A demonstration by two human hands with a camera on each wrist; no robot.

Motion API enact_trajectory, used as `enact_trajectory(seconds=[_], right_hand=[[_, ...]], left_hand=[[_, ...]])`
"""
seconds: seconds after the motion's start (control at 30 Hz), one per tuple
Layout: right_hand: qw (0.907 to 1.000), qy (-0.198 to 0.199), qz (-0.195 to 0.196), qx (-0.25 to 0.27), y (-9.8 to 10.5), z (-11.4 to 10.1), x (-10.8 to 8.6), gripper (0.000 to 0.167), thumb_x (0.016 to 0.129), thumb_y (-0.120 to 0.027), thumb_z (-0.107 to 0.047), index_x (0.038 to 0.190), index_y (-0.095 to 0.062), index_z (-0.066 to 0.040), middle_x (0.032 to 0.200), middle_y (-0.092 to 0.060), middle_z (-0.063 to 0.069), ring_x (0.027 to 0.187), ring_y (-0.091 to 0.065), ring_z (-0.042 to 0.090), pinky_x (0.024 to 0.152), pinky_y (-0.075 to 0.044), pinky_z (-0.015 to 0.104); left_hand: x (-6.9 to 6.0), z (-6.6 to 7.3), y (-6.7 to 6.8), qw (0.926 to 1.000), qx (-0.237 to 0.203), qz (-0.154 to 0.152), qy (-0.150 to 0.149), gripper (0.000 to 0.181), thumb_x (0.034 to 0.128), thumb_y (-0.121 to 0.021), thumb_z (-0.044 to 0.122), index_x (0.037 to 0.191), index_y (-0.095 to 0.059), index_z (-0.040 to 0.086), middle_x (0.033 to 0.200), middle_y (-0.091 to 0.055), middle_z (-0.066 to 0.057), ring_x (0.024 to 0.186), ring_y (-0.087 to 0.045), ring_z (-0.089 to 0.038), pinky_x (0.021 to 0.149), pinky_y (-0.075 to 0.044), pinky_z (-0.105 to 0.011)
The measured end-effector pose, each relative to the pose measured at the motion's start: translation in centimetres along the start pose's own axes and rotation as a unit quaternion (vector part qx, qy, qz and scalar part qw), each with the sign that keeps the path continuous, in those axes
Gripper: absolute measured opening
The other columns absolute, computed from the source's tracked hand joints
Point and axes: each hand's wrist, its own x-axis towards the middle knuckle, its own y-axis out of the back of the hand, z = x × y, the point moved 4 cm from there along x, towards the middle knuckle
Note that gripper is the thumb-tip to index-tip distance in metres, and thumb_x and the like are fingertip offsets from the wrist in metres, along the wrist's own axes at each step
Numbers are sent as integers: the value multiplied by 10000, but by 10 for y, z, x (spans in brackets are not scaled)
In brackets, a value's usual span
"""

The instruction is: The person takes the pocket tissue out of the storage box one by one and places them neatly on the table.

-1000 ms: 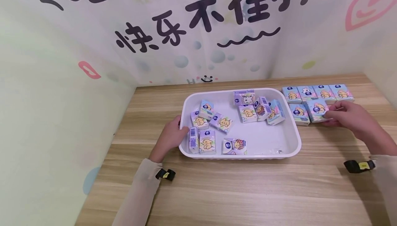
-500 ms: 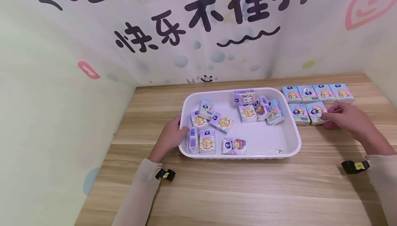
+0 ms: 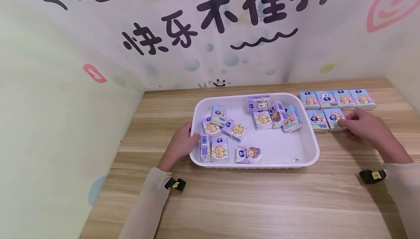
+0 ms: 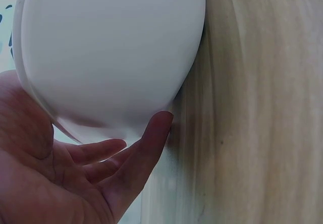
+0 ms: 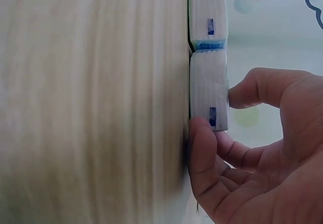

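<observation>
At the left end of a white plastic tray (image 3: 279,153), my left hand (image 3: 181,143) grips the rim, thumb over the edge and fingers outside. The left wrist view shows those fingers (image 4: 157,128) curled against the tray's outer wall (image 4: 111,57). My right hand (image 3: 369,127) holds a blue tissue pack (image 3: 334,118) lying flat on the table, right of another blue pack (image 3: 316,119). In the right wrist view, the thumb lies on the pack (image 5: 209,85) and the fingers curl round its near end. Inside the tray lie several tissue packs, mostly purple, such as one purple pack (image 3: 219,150).
Behind the held pack, a row of several blue packs (image 3: 343,98) lies side by side near the table's back edge. A printed cloth (image 3: 210,49) hangs behind the wooden table (image 3: 246,202). A pale wall (image 3: 49,122) stands to the left.
The blue pack under my right hand has come down flat and level beside its neighbour. My right hand has shifted slightly left. The left hand and tray have stayed put.
</observation>
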Motion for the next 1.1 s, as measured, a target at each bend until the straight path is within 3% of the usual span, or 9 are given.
enact_trajectory(seconds=[0.33,0.57,0.77,1.1], right_hand=[[9999,73,-20,-66,0,-2,5,520,1105,-595,-322,1217,-518,179,911,-649,171,836,-616,337,616,-556,295],[9967,169,717,-350,2,-15,1,500,1077,-616,-344,1207,-508,126,1068,-593,302,949,-541,436,630,-490,339],[9928,568,971,-399,0,-56,-2,434,1076,-634,-304,1209,-543,99,1092,-610,307,946,-546,434,606,-516,350],[9907,1076,384,-734,-9,-132,3,376,1046,-672,-254,1222,-622,75,1122,-667,283,983,-601,430,684,-580,403]], left_hand=[[1,0,0,10000,-31,-8,16,635,1074,-589,190,1663,-425,21,1436,-658,-267,1003,-775,-340,678,-689,-357],[-2,3,2,10000,-23,17,-4,622,1063,-595,199,1640,-455,11,1372,-687,-268,935,-780,-323,645,-682,-355],[-3,4,3,10000,-17,19,1,623,1060,-593,206,1638,-459,15,1373,-687,-266,906,-778,-308,634,-677,-350],[-4,5,3,10000,16,4,14,633,1060,-589,201,1643,-445,1,1403,-670,-277,947,-777,-329,654,-682,-361]])
